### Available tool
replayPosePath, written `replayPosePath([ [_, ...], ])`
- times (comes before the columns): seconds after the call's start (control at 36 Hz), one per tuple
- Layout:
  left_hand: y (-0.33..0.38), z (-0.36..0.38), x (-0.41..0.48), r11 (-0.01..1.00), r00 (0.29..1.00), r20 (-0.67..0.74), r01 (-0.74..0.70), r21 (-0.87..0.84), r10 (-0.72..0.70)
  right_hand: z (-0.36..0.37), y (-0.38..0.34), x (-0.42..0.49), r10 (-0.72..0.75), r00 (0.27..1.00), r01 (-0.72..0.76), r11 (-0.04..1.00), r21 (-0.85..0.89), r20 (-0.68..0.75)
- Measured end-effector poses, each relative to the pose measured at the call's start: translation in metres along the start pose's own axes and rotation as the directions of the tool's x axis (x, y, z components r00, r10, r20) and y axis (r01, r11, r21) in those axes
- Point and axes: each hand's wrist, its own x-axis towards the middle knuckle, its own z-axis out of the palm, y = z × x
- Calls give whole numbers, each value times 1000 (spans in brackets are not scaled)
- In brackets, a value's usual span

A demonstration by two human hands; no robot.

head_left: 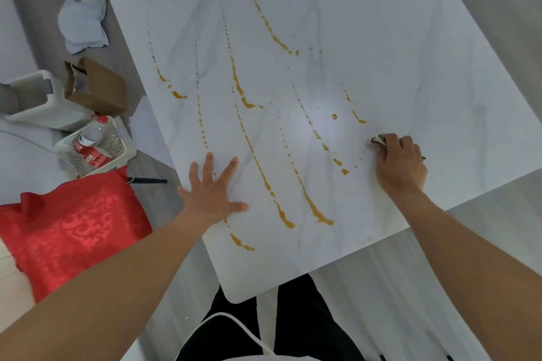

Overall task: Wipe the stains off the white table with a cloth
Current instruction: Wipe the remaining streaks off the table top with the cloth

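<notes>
A white marble-look table (396, 47) carries several long orange-brown stain streaks (264, 176) that run from the far end toward the near edge. My right hand (400, 164) is closed on a small pale cloth (378, 139) and presses it on the tabletop at the right, just right of a few small drops. Only a corner of the cloth shows past my fingers. My left hand (212, 190) lies flat on the table near its left edge, fingers spread, holding nothing and partly covering a thin streak.
On the floor left of the table lie a red patterned fabric (73, 223), a white basket (96, 143) with a red-labelled bottle, an open cardboard box (96, 85), a crumpled pale cloth (83, 25) and a white appliance (38, 99). My dark trousers show below the near edge.
</notes>
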Motion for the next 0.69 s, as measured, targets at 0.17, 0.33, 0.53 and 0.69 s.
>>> replayPosePath([
  [0.17,-2,-2,-3,995,996,-74,-43,90,49,-5,1,10,34,999,-35,999,36,37],
  [0.33,-12,3,2,991,989,-108,-91,99,102,-6,3,13,37,998,-40,998,55,47],
  [0.53,-18,8,7,985,979,-135,-136,110,150,-7,4,13,49,999,-49,997,66,11],
  [0.69,-17,8,10,979,978,-135,-138,149,158,-11,3,23,280,957,-261,947,188,-77],
])
